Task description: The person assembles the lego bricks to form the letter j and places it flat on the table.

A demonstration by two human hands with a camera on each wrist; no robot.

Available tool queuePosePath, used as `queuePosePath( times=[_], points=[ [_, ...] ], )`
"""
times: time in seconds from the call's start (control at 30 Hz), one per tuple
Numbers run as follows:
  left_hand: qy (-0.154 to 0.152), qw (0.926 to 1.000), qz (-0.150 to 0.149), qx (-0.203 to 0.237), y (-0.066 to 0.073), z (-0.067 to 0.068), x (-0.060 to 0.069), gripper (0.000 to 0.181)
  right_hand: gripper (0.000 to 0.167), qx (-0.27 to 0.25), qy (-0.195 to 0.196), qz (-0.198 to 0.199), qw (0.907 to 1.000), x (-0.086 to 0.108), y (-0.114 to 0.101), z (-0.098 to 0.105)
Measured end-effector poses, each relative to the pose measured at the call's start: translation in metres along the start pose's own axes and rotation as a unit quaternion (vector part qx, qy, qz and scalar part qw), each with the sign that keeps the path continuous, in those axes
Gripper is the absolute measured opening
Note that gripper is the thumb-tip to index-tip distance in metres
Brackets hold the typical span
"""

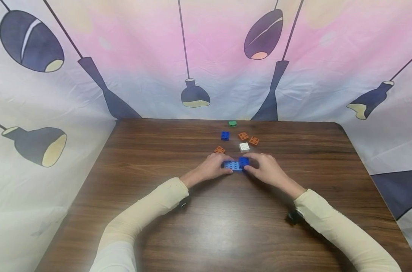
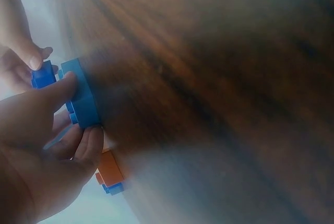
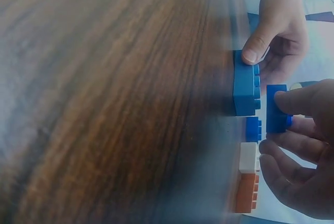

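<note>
Long light-blue plastic brick [image 1: 231, 166] being gripped on surface [image 1: 206, 226] by fingers of left hand [image 1: 214, 166]; square dark-blue brick [image 1: 244, 161] being pinched by right hand [image 1: 266, 169] just over one end, unjoined. Early days, prob: small green/blue/white/orange bricks [image 1: 244, 147] being left loose.

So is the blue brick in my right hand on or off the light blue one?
Off: the right wrist view shows a gap between the held brick and the studs on the light blue brick.

Room nearside, bricks [image 1: 244, 147] seemingly close beyond
</note>
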State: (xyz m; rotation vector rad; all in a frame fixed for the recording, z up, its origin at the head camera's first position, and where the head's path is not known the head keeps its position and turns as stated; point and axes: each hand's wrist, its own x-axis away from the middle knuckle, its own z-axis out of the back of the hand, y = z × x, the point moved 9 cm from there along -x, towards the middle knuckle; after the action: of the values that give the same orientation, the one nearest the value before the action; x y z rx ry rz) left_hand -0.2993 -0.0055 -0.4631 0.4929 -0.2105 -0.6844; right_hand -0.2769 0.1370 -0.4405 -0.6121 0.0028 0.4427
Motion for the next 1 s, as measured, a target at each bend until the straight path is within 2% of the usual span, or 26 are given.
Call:
queuePosePath(
  times=[0.5, 1.0],
  points=[
    [-0.004, 1.0000, 0.003, 0.005, 0.000, 0.001, 0.000, 0.044, 0.039, -0.009, 0.002, 0.004, 1.0000, 0.002, 0.001, -0.003],
    [-0.006, 0.9999, 0.002, -0.009, -0.001, -0.001, -0.001, 0.046, 0.040, 0.043, -0.016, 0.057, 0.9973, -0.004, -0.010, -0.002]
  ],
)
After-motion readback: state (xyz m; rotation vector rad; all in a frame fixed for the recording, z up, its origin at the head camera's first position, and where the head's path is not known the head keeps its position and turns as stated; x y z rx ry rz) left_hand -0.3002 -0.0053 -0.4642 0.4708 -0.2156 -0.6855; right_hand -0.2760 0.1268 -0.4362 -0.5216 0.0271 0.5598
